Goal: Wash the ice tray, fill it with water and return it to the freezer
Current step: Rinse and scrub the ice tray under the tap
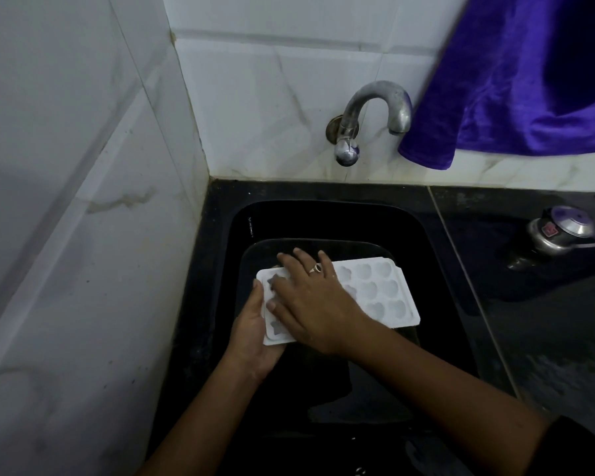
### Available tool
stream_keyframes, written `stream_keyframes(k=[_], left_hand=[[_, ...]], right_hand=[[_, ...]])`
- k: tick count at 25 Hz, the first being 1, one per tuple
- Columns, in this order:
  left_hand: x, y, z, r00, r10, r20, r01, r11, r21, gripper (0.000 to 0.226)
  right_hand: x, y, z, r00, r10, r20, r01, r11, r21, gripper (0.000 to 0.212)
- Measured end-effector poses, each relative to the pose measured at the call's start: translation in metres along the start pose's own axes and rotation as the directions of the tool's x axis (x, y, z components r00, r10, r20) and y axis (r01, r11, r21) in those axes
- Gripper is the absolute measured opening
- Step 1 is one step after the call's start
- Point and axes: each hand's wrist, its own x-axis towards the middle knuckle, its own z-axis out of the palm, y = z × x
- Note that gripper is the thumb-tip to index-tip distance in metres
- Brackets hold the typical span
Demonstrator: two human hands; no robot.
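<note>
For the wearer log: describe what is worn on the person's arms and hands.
Both forearms are bare. The right hand wears a silver-coloured ring on one finger; a dark sleeve edge shows near that arm's elbow. The left hand shows no jewellery and no glove.

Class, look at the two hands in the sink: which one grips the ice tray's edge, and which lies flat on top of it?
The left hand grips the ice tray by its near-left edge. The right hand, wearing a ring, lies flat across the moulds.
</note>
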Motion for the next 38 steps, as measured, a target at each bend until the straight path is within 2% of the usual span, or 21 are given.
stream_keyframes(k=[2,5,9,13,16,20,25,28,32,35,38], left_hand=[[0.001,0.002,-0.004,1.0,-0.006,0.008,0.006,0.999,-0.035,0.066],[0.0,-0.001,0.002,1.0,-0.007,0.008,0.007,1.0,0.008,0.063],[-0.002,0.004,0.003,1.0,-0.007,0.017,0.008,0.997,-0.07,0.064],[-0.001,-0.001,0.006,1.0,0.007,-0.02,-0.007,0.999,0.045,0.059],[-0.004,0.008,0.004,0.999,0.029,-0.021,-0.029,0.999,0.017,0.061],[-0.001,0.019,-0.001,0.998,0.061,-0.027,-0.063,0.997,-0.05,0.071],[-0.005,0.009,0.006,0.999,0.028,-0.04,-0.026,0.999,0.035,0.062],[-0.003,0.013,0.004,0.998,0.043,-0.036,-0.043,0.999,0.007,0.064],[-0.002,0.011,0.005,0.999,0.03,-0.014,-0.03,0.999,0.012,0.065],[-0.003,0.013,0.003,0.999,0.033,-0.017,-0.034,0.999,-0.03,0.067],[-0.002,0.011,0.002,1.0,0.024,-0.012,-0.024,1.0,0.004,0.067]], right_hand=[[-0.001,0.006,0.0,1.0,-0.021,-0.013,0.021,1.0,-0.004,0.057],[0.006,0.005,-0.006,0.998,0.053,-0.02,-0.052,0.998,0.016,0.053],[0.002,0.006,-0.002,0.999,-0.031,-0.024,0.03,0.999,-0.019,0.056],[0.007,0.0,-0.01,0.997,0.079,-0.022,-0.078,0.996,0.031,0.055],[-0.006,-0.014,-0.002,1.0,-0.002,-0.021,0.003,1.0,0.012,0.06],[-0.027,-0.003,-0.005,0.994,-0.109,0.005,0.108,0.992,0.07,0.056],[-0.014,-0.006,-0.009,0.998,-0.064,-0.012,0.064,0.997,0.039,0.046],[-0.019,-0.003,-0.006,0.993,-0.114,-0.012,0.114,0.993,0.02,0.05],[-0.014,-0.005,-0.009,0.998,-0.05,-0.05,0.052,0.998,0.04,0.048],[-0.019,-0.007,-0.003,0.993,-0.108,-0.045,0.108,0.994,0.005,0.049],[-0.013,-0.002,-0.008,0.996,-0.066,-0.064,0.067,0.997,0.023,0.046]])
